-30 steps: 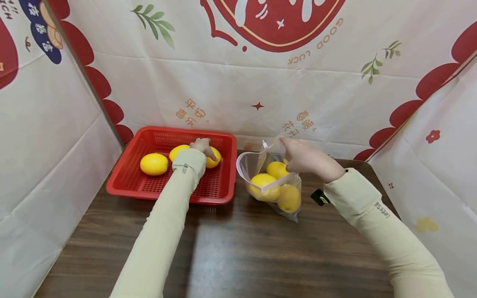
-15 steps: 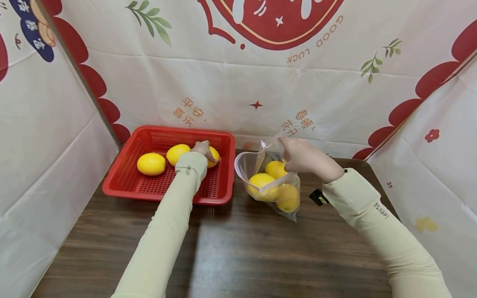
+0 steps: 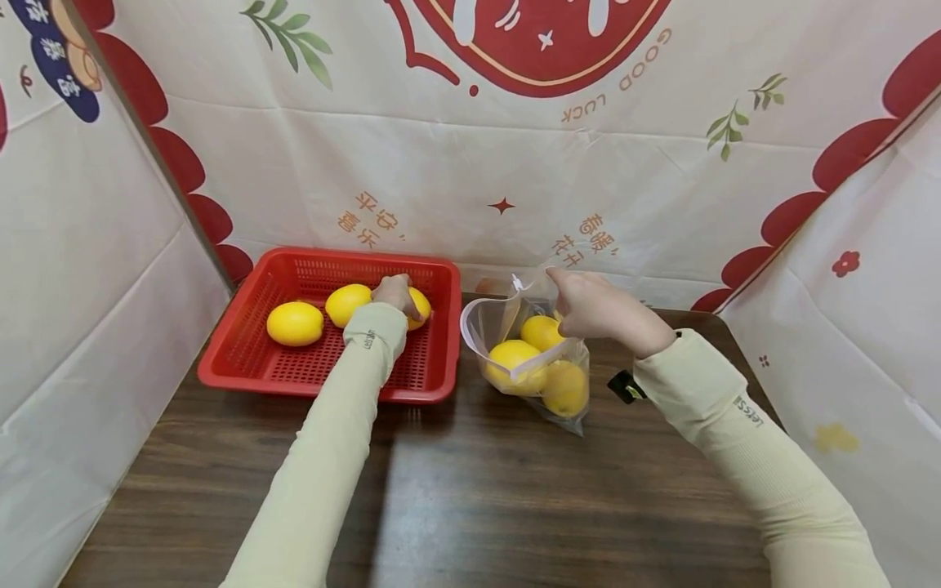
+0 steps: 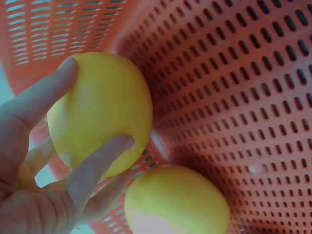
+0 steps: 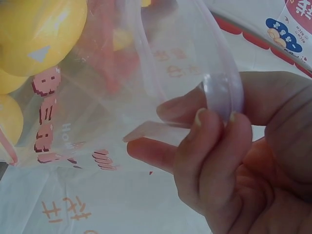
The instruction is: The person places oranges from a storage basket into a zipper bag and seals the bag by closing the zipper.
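Observation:
In the red basket, my left hand grips the rightmost lemon, with the thumb and fingers spread around its sides. A second lemon lies close by in the left wrist view. Two more-visible lemons in the head view are the far-left lemon and the middle lemon. My right hand pinches the rim of a clear zip bag between thumb and fingers, and the bag's mouth gapes toward the basket. Inside the bag sit a front lemon, a back lemon and a lower lemon.
Basket and bag stand side by side on a dark wooden table. A printed white cloth hangs right behind them, and cloth sides close off left and right. A small black tag is by the right cuff.
The head view has shifted slightly. My left forearm has moved a little to the right, so more of the middle lemon shows. The right hand keeps its hold on the bag.

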Motion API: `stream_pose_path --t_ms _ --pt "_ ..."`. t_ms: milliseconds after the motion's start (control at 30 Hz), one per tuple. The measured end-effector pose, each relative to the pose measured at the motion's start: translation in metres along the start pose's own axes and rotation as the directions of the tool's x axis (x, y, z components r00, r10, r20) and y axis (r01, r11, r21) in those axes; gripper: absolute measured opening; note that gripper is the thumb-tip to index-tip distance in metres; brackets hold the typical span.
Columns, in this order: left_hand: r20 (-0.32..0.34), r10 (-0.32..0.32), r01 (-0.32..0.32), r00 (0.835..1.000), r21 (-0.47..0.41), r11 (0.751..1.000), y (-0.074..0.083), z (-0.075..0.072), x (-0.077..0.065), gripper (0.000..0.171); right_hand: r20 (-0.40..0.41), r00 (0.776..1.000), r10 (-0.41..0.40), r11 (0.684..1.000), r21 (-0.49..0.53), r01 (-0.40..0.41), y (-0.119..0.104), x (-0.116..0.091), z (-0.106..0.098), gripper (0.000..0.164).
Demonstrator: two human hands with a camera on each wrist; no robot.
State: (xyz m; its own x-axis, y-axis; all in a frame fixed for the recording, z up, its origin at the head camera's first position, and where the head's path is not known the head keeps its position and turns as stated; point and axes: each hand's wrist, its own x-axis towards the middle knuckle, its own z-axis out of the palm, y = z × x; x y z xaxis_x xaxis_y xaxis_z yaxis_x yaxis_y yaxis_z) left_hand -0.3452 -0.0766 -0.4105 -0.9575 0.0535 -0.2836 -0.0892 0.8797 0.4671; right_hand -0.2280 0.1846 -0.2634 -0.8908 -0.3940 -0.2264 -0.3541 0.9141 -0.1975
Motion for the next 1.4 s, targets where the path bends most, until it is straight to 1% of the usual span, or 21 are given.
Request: stream_pose_path --t_ms 67,133,200,300,367,433,567,667,800,867,967,1100,1167,1233,1267,1333,1400 --pt "-0.036 0.008 -0.010 0.999 -0.039 0.999 0.001 -0.003 -0.003 0.070 0.000 1.000 0.000 1.000 -0.002 0.000 0.000 -0.001 0.000 0.076" --pt "-0.070 0.031 -0.036 0.997 -0.075 0.997 0.002 -0.008 -0.007 0.070 -0.003 1.000 -0.001 1.000 -0.002 0.001 0.000 -0.001 0.000 0.075" --pt "-0.096 0.069 -0.080 0.993 -0.112 0.991 0.003 -0.014 -0.012 0.071 -0.007 1.000 -0.004 1.000 -0.003 0.004 0.000 -0.002 -0.001 0.073" --pt "-0.135 0.152 -0.171 0.979 -0.137 0.976 0.006 -0.023 -0.020 0.072 -0.007 1.000 -0.002 1.000 0.001 0.002 -0.001 -0.003 -0.001 0.073" --pt "-0.165 0.205 -0.232 0.965 -0.166 0.958 0.008 -0.029 -0.027 0.072 -0.002 1.000 0.004 1.000 0.009 -0.004 -0.001 -0.003 0.000 0.074" --pt "-0.203 0.251 -0.288 0.947 -0.183 0.940 0.010 -0.034 -0.033 0.071 0.004 1.000 0.012 1.000 0.016 -0.012 -0.002 -0.003 0.000 0.074" --pt "-0.253 0.325 -0.377 0.911 -0.192 0.906 0.015 -0.041 -0.048 0.071 0.010 1.000 0.020 0.999 0.025 -0.020 -0.003 -0.003 0.000 0.072" --pt "-0.276 0.374 -0.433 0.885 -0.197 0.880 0.021 -0.046 -0.065 0.071 0.016 1.000 0.022 0.999 0.031 -0.023 -0.003 -0.002 0.000 0.072" --pt "-0.286 0.445 -0.510 0.848 -0.217 0.832 0.032 -0.049 -0.091 0.072 0.022 0.999 0.024 0.999 0.027 -0.025 -0.002 -0.002 0.000 0.073" --pt "-0.286 0.479 -0.544 0.830 -0.224 0.809 0.039 -0.048 -0.103 0.073 0.020 1.000 0.024 0.999 0.022 -0.024 -0.001 -0.002 0.000 0.074" --pt "-0.282 0.517 -0.582 0.808 -0.238 0.778 0.048 -0.046 -0.116 0.072 0.021 1.000 0.023 1.000 0.020 -0.023 -0.001 -0.003 0.000 0.074" --pt "-0.272 0.567 -0.627 0.777 -0.254 0.737 0.058 -0.041 -0.127 0.071 0.022 0.999 0.029 0.999 0.020 -0.030 -0.001 -0.003 0.000 0.073" --pt "-0.268 0.590 -0.647 0.762 -0.259 0.717 0.061 -0.036 -0.131 0.070 0.018 0.999 0.031 0.999 0.016 -0.032 -0.002 -0.003 0.000 0.073" --pt "-0.258 0.606 -0.658 0.753 -0.263 0.705 0.064 -0.031 -0.133 0.070 0.015 0.999 0.033 0.999 0.011 -0.033 -0.002 -0.003 0.000 0.071" --pt "-0.249 0.611 -0.660 0.751 -0.270 0.701 0.066 -0.028 -0.134 0.070 0.013 0.999 0.033 0.999 0.008 -0.033 -0.002 -0.003 0.001 0.071" --pt "-0.231 0.617 -0.659 0.752 -0.273 0.701 0.069 -0.020 -0.135 0.069 0.006 0.999 0.031 1.000 0.004 -0.031 -0.003 -0.003 0.001 0.070" --pt "-0.207 0.621 -0.654 0.756 -0.263 0.709 0.071 -0.012 -0.134 0.069 0.002 0.999 0.033 0.999 0.000 -0.033 -0.003 -0.003 0.001 0.071"
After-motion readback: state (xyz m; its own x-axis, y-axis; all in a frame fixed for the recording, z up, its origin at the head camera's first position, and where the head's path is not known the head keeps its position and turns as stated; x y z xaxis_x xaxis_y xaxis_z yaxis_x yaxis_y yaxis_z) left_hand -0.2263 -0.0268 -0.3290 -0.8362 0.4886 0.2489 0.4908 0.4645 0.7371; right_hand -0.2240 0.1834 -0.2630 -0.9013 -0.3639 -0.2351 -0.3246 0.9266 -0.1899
